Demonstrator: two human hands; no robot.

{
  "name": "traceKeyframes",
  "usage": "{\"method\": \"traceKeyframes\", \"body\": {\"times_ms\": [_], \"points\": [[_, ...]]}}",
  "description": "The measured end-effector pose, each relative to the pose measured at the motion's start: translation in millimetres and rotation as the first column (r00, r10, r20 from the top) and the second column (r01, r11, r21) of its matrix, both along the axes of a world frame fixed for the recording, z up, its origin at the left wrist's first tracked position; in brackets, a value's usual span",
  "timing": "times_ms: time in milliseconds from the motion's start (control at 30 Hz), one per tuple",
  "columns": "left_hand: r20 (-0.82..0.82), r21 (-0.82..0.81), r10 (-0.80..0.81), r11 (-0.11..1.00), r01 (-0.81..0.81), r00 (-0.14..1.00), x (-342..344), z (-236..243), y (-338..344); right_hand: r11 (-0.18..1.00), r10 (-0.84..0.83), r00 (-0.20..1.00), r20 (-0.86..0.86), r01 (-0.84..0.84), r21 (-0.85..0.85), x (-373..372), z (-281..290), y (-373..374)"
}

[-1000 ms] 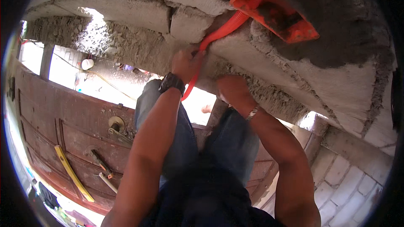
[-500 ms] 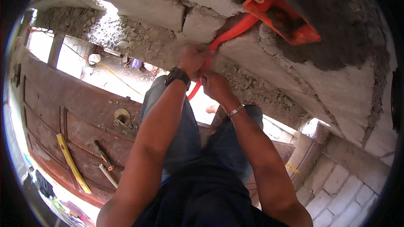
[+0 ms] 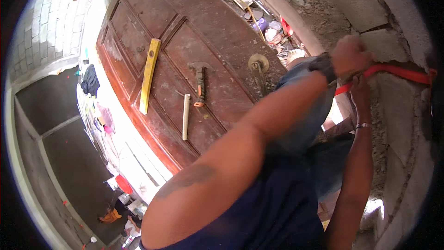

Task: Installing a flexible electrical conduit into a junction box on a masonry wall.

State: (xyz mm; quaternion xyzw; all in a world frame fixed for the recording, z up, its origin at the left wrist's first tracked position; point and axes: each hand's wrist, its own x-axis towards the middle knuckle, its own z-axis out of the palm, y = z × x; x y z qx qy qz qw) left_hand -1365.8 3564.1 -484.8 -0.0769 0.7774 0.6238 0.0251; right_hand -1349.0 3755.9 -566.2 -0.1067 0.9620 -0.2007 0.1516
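Note:
A red-orange flexible conduit (image 3: 400, 71) runs along the block wall at the right. Its end at the wall meets the edge of a red-orange electrical box (image 3: 433, 77), mostly cut off by the rim of the picture. My left hand (image 3: 350, 57), with a dark watch on the wrist, is closed at the conduit, its fingers partly blurred. Just below it, my right hand (image 3: 360, 90) grips the same conduit with bent fingers. A short stretch of conduit shows to the left of the hands, over the gap by my knees.
A brown panelled door (image 3: 185, 41) lies flat like a platform, with a yellow spirit level (image 3: 150, 76), a hammer (image 3: 200, 83) and a pale tube (image 3: 186, 116) on it. Its round door handle (image 3: 258, 67) sticks up near my left arm. Below are cluttered items and a lower floor (image 3: 78, 157).
My view has swung left, so the door and its tools fill the middle and the electrical box has moved to the right rim. Both hands stay at the conduit.

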Motion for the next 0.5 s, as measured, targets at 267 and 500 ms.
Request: {"method": "traceKeyframes", "body": {"times_ms": [267, 500], "points": [[-0.106, -0.838, 0.37, 0.467, -0.284, 0.923, 206, 43, -222, 0.995, 0.059, 0.998, -0.007, -0.059, -0.08, -12, 3, -5], [0.159, -0.851, 0.537, 0.499, -0.16, 0.829, 295, 44, -269, 0.981, -0.113, 0.993, -0.028, 0.107, -0.161, 10, 34, -49]]}}
